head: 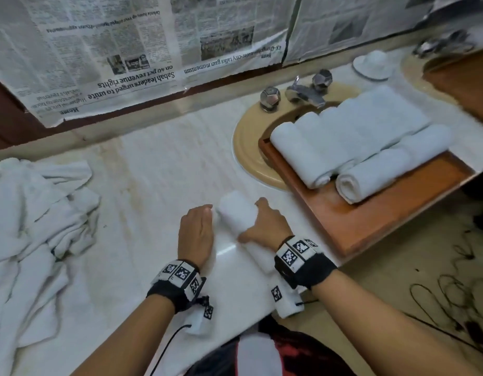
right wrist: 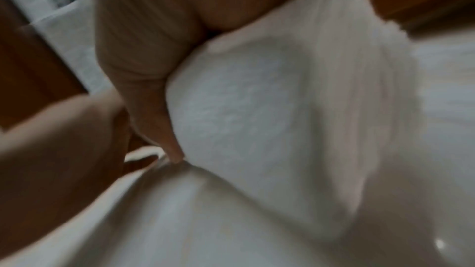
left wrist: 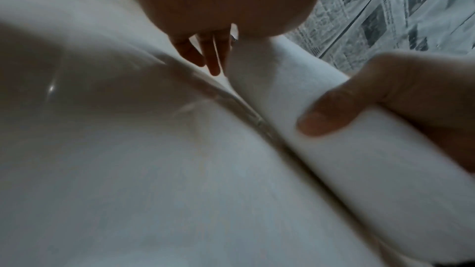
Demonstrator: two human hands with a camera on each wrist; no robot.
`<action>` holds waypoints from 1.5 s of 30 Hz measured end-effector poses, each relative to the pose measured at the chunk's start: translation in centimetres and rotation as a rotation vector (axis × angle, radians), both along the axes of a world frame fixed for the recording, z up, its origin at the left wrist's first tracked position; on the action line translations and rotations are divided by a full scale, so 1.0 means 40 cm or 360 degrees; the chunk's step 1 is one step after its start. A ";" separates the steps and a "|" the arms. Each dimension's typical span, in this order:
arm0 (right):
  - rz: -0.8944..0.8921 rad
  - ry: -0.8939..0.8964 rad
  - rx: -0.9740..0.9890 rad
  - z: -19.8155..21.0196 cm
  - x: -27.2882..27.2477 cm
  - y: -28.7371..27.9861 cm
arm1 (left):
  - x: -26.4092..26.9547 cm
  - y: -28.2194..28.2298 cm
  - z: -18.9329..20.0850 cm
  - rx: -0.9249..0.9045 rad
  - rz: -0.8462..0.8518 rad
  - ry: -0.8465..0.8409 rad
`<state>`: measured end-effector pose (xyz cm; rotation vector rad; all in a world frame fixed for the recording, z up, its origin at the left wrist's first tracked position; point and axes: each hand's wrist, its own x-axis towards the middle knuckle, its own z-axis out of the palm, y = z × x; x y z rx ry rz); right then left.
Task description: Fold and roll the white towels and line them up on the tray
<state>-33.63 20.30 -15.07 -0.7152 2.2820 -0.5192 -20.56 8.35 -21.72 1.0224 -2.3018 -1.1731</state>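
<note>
- A rolled towel [head: 236,213] lies on the tabletop [head: 159,169], just left of the tray [head: 370,221] and on the near side of the sink [head: 251,142].
- The right hand [head: 264,222] grips this roll: its fingers curl over the top and the thumb presses the near side, as the left wrist view shows with the thumb [left wrist: 342,109] laid on the cloth.
- The left hand [head: 195,234] lies flat with straight fingers, its fingertips touching the roll's left end; it holds nothing. In the right wrist view, which is blurred, both hands meet at that end of the roll [right wrist: 244,109].
- The tray is wooden and sits partly over the sink, right of the roll.
- On the tray lie rolled towels [head: 351,139] side by side, touching; one more roll [head: 384,169] lies in front of them, nearest the tray's front edge.
- A loose heap of towels [head: 37,226] lies on the tabletop, well to the left of the roll.
- Behind the sink stand the taps [head: 297,90]; newspaper [head: 126,50] covers the wall behind them.
- A white dish [head: 373,63] sits beyond the tray, right of the taps.
</note>
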 end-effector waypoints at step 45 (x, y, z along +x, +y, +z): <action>-0.2066 0.0381 -0.0204 0.014 -0.863 0.518 | -0.866 0.387 0.188 -0.1107 -0.1350 -0.0981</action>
